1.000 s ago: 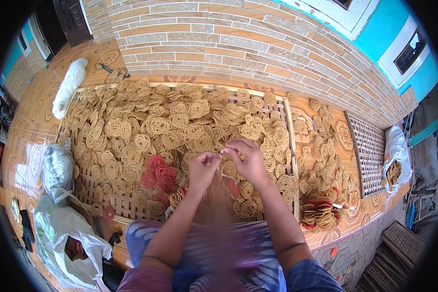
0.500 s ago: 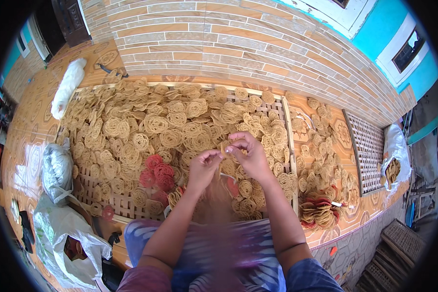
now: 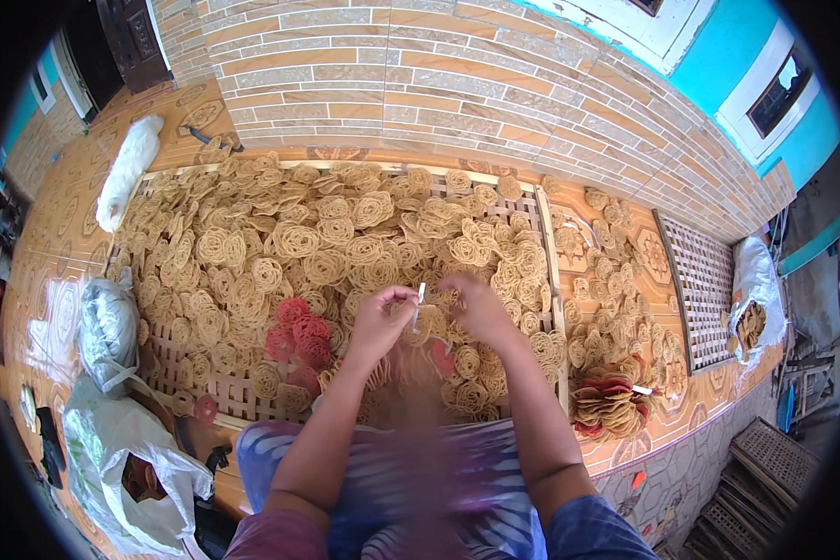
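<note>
My left hand [image 3: 379,319] pinches a thin white strip [image 3: 421,293] that stands up past the fingertips and dangles below them. Just to its right, my right hand [image 3: 479,310] is blurred by motion, with its fingers apart from the strip. Both are raised over a woven lattice tray [image 3: 229,397] heaped with tan, coiled, noodle-like discs [image 3: 299,240]. Several red discs [image 3: 312,338] lie left of my left forearm. Beneath my hands, a hanging bunch of tan and red pieces is partly hidden and blurred.
A bundle of stacked tan and red discs [image 3: 609,403] sits right of the tray, near more loose discs [image 3: 607,280]. Farther right are an empty-looking lattice panel [image 3: 698,289] and a white sack [image 3: 754,299]. Plastic bags [image 3: 112,327] stand at left, near a white furry animal [image 3: 129,173].
My hands were close together at the fingertips. The right hand has moved away to the right and slightly lower, and the white strip now shows upright in my left fingers.
</note>
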Demonstrator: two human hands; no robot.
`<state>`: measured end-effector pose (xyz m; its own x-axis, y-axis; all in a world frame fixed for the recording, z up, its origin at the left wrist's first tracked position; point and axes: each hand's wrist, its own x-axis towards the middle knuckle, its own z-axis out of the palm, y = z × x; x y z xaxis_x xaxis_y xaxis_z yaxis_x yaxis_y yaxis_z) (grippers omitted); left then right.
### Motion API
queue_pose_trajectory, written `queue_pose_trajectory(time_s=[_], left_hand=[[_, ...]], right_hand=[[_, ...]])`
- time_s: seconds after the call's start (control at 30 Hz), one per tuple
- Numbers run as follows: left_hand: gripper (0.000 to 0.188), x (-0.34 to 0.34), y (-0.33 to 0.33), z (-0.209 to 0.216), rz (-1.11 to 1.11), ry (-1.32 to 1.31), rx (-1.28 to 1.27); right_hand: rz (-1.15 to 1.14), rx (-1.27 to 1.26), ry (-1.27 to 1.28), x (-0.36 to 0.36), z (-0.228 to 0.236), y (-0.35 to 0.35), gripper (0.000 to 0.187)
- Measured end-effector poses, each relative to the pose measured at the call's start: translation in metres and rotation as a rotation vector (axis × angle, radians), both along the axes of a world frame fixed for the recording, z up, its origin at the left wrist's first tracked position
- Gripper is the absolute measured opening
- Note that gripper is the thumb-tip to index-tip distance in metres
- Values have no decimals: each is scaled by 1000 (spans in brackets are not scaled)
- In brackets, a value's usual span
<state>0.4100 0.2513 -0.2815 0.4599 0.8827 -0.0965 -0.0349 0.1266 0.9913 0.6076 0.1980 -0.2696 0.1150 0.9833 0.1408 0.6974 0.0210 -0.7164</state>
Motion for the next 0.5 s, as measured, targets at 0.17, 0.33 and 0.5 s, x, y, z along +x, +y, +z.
queue_pose_trajectory(time_s=[0.17,0.33,0.5], left_hand=[[12,-3,1,4,5,-115,-106],[19,-1,1,2,-8,-40,6],[18,4,-4,-2,-12,-12,1]], right_hand=[[272,-51,-340,4,-23,-8,42],[5,-199,420,20,-14,6,31],[-94,-184,843,8,1,8,27]])
